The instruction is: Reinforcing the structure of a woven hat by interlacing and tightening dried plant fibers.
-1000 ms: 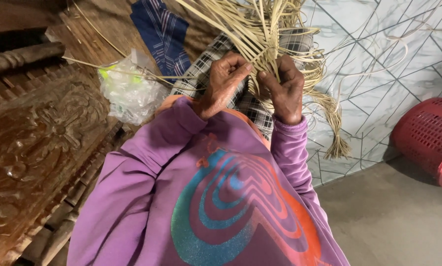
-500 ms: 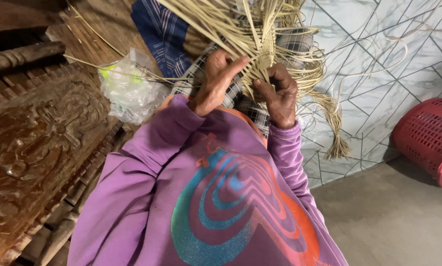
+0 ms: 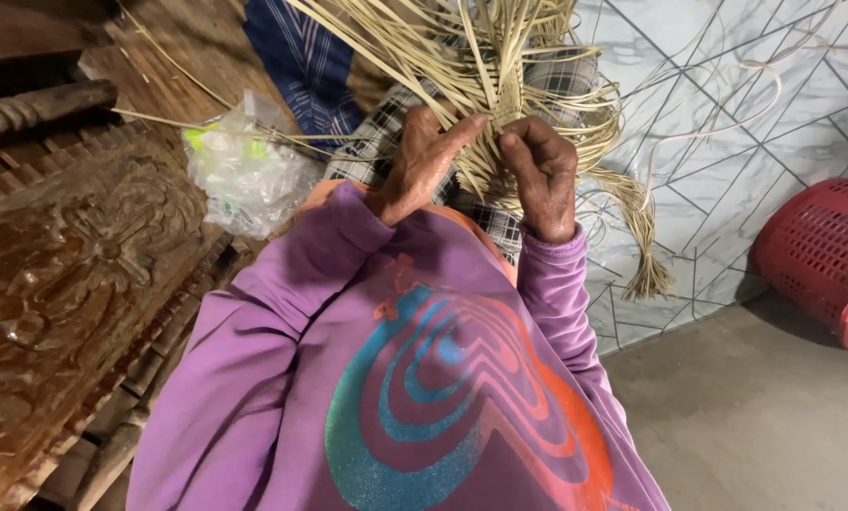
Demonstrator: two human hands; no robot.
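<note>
**Both hands deep in the straw weave**

The left hand [image 3: 424,166] presses flat against the woven straw strips [image 3: 499,85], fingers stretched out along them. The right hand [image 3: 542,170] curls shut, pinching strands at the woven centre, which sits just above both hands. Loose ends fan outward overhead. A clear plastic bag [image 3: 244,175] lies to the left, a red basket [image 3: 821,251] far right.

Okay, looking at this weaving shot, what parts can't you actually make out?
Head view, all of it:
- Left hand and right hand: fingertips buried in the straw strips, so each grip is unclear.
- Strips' upper ends: cut by the top edge.
- Red basket: cut by the right edge.
- Plastic bag contents: too crumpled.
</note>
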